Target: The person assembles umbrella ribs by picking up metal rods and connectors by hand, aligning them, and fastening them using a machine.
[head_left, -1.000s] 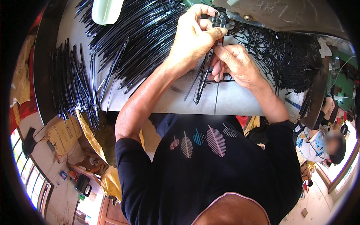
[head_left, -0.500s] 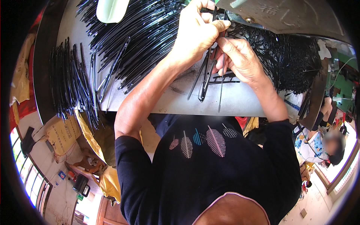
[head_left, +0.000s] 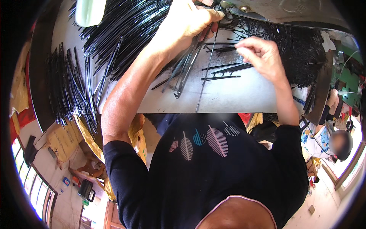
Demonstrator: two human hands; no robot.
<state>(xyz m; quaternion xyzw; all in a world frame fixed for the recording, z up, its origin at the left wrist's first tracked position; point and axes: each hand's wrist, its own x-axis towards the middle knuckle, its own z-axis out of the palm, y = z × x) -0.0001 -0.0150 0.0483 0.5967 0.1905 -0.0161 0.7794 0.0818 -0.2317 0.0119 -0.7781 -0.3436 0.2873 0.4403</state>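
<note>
My left hand (head_left: 190,21) is closed around a small bundle of thin black rods (head_left: 187,68) near the table's far middle. The rods hang slanting toward the near edge, and one long thin rod (head_left: 207,70) reaches almost to it. My right hand (head_left: 265,57) is raised apart at the right, its thumb and fingers curled together. Whether anything small sits between those fingertips cannot be seen. Several short black rods (head_left: 225,78) lie on the table beneath and left of it, some with small bumps along them.
A large heap of long black rods (head_left: 126,34) covers the table's far left, with a pale green tray (head_left: 89,11) on it. Another bunch (head_left: 68,84) overhangs the left edge. A tangled black pile (head_left: 301,57) lies right, below a metal housing (head_left: 289,11). Another person (head_left: 324,143) sits at far right.
My right hand has let go of the rods and moved right, away from my left hand. My left hand has shifted a little left with the bundle, baring short rods on the table.
</note>
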